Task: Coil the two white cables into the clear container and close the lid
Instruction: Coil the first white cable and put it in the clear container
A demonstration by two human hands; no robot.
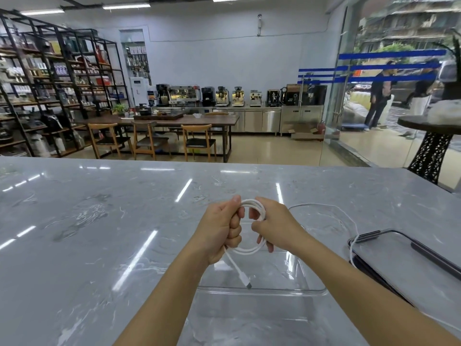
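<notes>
Both hands hold one white cable (252, 250) wound into a small coil above the clear container (309, 290). My left hand (220, 231) grips the coil's left side, and my right hand (272, 224) pinches its right side. One plug end hangs down from the coil over the container's open top. The second white cable (331, 207) lies loose on the marble counter to the right, running in a wide loop toward the clear lid (399, 255). The lid, with dark edge clips, lies flat to the right of the container.
The grey marble counter (99, 233) stretches wide to the left and ahead. Beyond its far edge are a dining table with chairs (159, 136), shelves and coffee machines. A round dark side table (434, 126) stands at the right by a glass wall.
</notes>
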